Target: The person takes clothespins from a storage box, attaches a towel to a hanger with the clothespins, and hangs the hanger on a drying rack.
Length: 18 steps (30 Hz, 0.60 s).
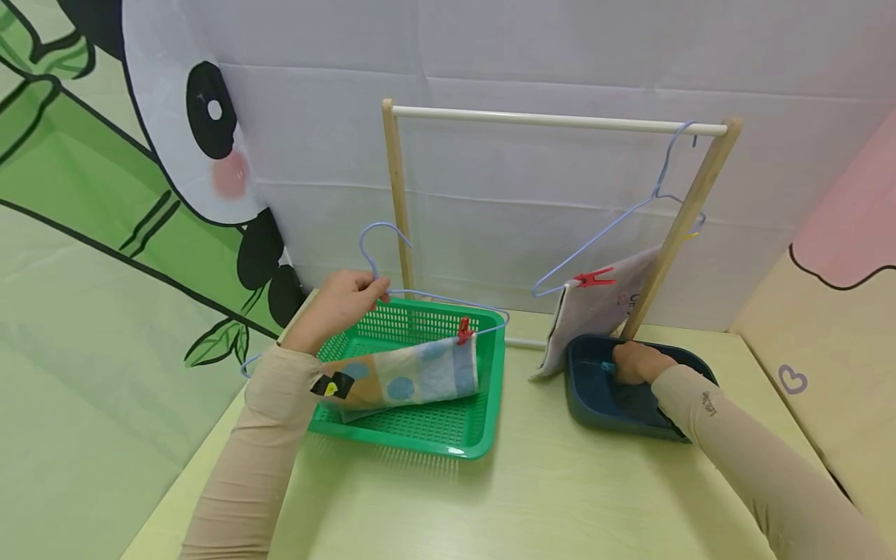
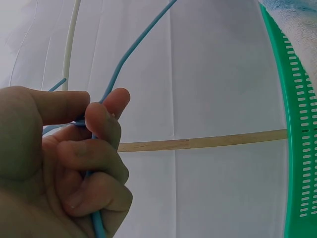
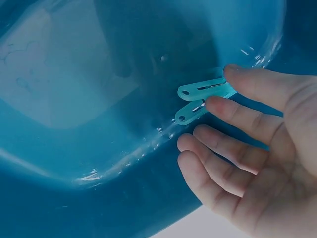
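My left hand (image 1: 344, 305) grips a blue wire hanger (image 1: 448, 297) just below its hook; in the left wrist view the fingers curl around the hanger wire (image 2: 130, 51). From this hanger a patterned towel (image 1: 402, 381) with blue dots hangs over the green basket, and a red clothespin (image 1: 465, 331) fastens its right end. Inside the dark blue basin (image 1: 585, 404), my right hand (image 1: 640, 363) pinches a turquoise clothespin (image 3: 200, 91) between thumb and index finger. The other right fingers are loosely bent beside it, as the right wrist view shows.
Behind stands a rack with a white rail (image 1: 560, 119) and wooden posts. A second blue hanger (image 1: 595, 237) hangs at its right end, holding a whitish cloth (image 1: 595, 311) with a red clothespin (image 1: 595, 278). The green basket (image 1: 490, 404) sits on the light table (image 1: 532, 498).
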### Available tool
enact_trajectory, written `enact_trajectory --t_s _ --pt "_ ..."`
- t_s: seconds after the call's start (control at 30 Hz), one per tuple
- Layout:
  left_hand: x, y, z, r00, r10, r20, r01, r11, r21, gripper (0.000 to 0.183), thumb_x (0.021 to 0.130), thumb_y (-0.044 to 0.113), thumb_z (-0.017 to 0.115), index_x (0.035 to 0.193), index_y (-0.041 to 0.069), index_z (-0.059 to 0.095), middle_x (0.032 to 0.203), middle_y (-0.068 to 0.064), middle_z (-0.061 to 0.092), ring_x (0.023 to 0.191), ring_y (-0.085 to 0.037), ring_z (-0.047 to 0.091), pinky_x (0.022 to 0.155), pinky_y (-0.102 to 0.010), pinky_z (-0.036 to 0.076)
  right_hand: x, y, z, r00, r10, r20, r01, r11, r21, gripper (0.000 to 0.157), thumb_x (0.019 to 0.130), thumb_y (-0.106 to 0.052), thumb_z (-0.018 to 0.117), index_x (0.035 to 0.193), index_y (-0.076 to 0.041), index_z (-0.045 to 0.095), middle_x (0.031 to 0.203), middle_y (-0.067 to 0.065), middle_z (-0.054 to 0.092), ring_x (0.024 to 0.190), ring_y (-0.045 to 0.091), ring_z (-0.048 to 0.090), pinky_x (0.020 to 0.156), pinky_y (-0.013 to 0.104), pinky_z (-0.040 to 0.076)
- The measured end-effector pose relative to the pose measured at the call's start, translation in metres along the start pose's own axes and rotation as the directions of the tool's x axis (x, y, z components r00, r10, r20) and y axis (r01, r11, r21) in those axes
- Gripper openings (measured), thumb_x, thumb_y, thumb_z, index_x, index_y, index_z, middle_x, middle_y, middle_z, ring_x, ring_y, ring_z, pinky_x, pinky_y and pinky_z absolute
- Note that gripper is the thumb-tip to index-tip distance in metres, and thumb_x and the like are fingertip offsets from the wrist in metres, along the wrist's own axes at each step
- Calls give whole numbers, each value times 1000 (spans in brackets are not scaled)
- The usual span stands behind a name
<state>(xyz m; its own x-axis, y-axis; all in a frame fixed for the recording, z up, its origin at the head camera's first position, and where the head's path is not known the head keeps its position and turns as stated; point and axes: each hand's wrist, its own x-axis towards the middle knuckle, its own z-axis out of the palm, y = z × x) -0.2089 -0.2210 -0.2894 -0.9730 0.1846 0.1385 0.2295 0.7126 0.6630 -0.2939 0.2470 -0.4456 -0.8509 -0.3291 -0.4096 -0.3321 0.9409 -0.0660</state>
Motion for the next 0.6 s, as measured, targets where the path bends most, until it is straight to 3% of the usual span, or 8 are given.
enact_trajectory --t_s 0.3,0.6 --pt "0 0 0 1000 7 4 -7 1000 -2 39 101 33 45 83 6 68 74 -7 60 56 -22 43 58 -35 38 -3 1 1 1000 -11 -19 10 999 -32 10 89 -6 59 94 2 61 97 22 61 86 33 60 72 46 47" --pt "1 1 2 1000 10 14 -10 1000 -21 41 101 30 46 72 6 61 85 -9 67 56 -20 42 58 -34 36 -5 1 1 999 -34 2 34 999 -34 7 89 -3 59 94 2 59 91 19 60 84 32 60 71 45 48"
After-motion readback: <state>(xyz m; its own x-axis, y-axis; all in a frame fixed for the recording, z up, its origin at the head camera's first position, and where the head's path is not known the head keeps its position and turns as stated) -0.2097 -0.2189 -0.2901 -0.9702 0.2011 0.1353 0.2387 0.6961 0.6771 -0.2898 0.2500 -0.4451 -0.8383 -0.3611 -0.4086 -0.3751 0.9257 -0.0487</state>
